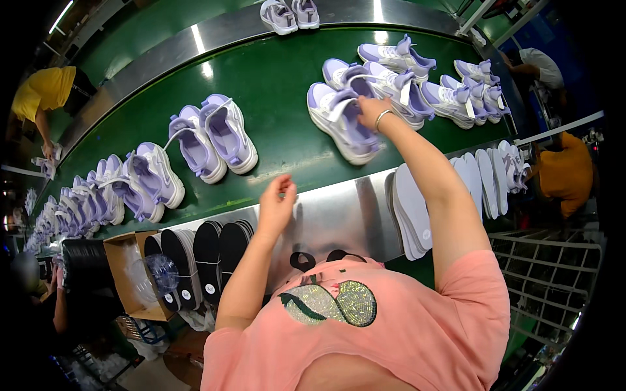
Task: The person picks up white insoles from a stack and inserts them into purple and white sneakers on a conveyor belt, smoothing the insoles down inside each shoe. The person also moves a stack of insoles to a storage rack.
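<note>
My right hand (376, 112) grips the heel opening of a lavender and white sneaker (339, 138). That sneaker's toe points away to the left, and its heel looks slightly blurred. The fingertips inside its collar are partly hidden. Beside it, more matching sneakers (399, 88) stand on the green belt (274, 91). My left hand (277, 199) hovers over the near edge of the belt with its fingers curled in, and nothing shows in them. To its left, the closest pair includes a sneaker (228, 135) with its opening facing me.
A metal ledge (339, 215) borders the belt. White insoles (412, 212) stack at right, black insoles (207, 254) at left by a cardboard box (124, 274). A sneaker row (98, 195) runs left. People work in yellow (45, 94) and orange (567, 173); a wire rack (548, 267) stands right.
</note>
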`<state>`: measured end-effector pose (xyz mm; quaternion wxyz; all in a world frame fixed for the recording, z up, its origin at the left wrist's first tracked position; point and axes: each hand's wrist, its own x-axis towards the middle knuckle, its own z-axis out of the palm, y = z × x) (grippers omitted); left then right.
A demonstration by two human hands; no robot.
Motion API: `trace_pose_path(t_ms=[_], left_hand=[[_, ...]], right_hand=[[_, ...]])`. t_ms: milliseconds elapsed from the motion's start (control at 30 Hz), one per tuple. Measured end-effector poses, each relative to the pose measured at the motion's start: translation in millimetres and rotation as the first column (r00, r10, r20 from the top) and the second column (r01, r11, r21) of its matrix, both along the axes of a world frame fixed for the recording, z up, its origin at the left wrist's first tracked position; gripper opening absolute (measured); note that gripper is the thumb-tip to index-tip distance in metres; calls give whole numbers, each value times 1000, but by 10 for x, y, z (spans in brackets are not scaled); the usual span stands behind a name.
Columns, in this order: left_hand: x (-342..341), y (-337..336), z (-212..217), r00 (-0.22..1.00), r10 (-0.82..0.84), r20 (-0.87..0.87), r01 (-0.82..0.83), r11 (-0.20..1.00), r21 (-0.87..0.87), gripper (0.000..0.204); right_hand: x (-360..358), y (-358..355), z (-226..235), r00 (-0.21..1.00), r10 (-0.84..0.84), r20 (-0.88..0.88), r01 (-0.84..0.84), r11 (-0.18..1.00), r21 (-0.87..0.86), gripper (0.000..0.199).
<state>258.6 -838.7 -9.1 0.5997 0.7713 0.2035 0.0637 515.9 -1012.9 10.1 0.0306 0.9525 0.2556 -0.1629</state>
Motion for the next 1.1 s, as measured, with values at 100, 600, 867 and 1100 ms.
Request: trace_pose_path(t_ms=[100,600,867,1100], left_hand=[[50,-216,-158,998,-65,-2,65,994,-89,44],[-92,-667,-134,921,-141,362,31,955,294,37],[35,-643,-76,964,155,217,-162,987,16,16],[-77,-585,-215,976,75,202,-100,988,116,21]], right_hand=[[-542,70,163,998,52,-38,-51,999,16,38],[-2112,-1364,28,948,-295,119,158,761,629,37],[-2168,-1773,-309,865,-490,108,458,859,227,48],[-2308,-1553,584,963,-268,27,153,627,764,13]])
